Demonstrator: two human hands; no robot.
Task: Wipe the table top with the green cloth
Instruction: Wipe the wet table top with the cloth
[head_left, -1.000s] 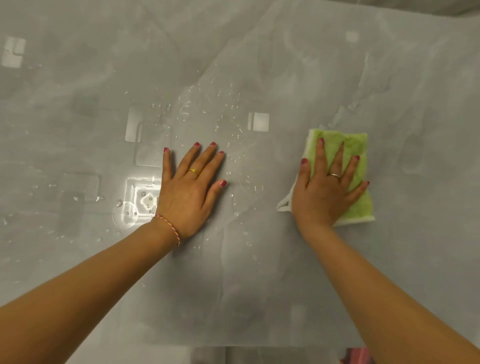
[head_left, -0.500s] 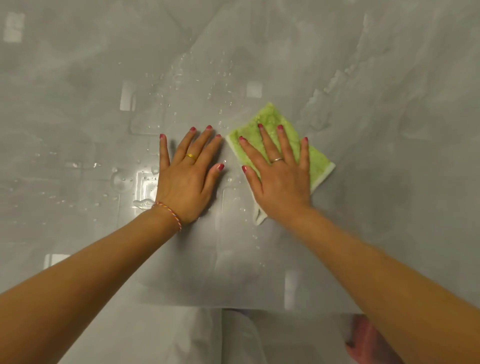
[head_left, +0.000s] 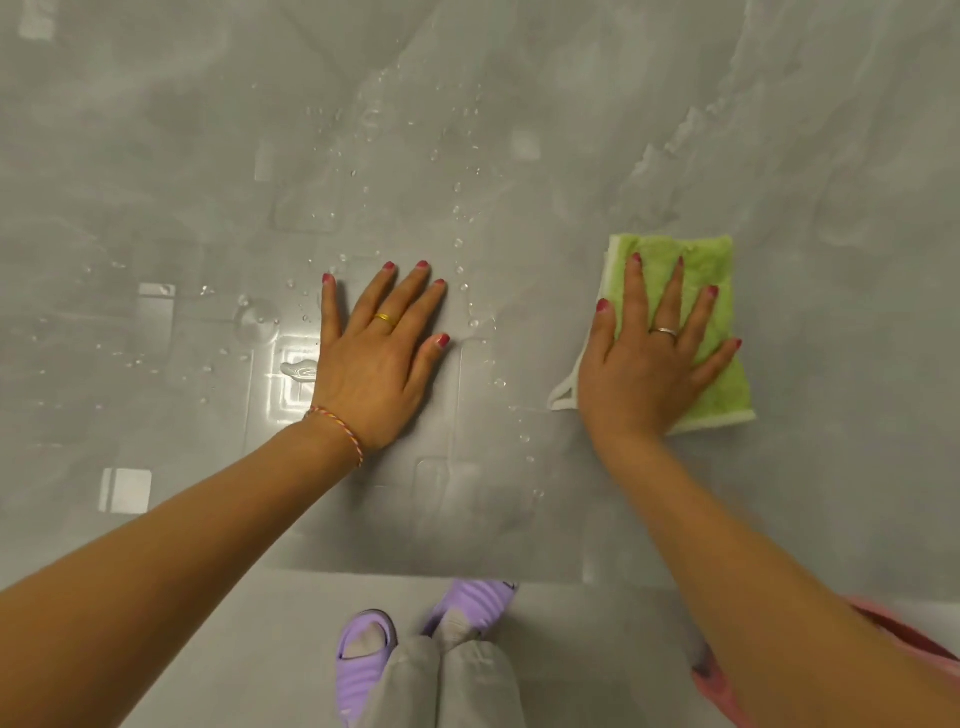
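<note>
I see the right hand (head_left: 649, 358), fingers spread, pressing flat on the green cloth (head_left: 691, 322) at the table top's (head_left: 831, 156) right side. The left hand (head_left: 379, 358) lies flat, fingers spread, among water droplets (head_left: 457, 244).

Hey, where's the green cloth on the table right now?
In the head view the green cloth lies flat on the right side of the table top, pressed under the right hand, well right of the left hand and the water droplets.

Our arms were bare. We wore red nail polish, a gold ring (head_left: 385, 318) and a braided thread bracelet (head_left: 337, 427) on our left hand (head_left: 375, 358), a silver ring (head_left: 665, 332) on our right hand (head_left: 644, 366), grey trousers (head_left: 441, 686) and lilac sandals (head_left: 363, 660).
</note>
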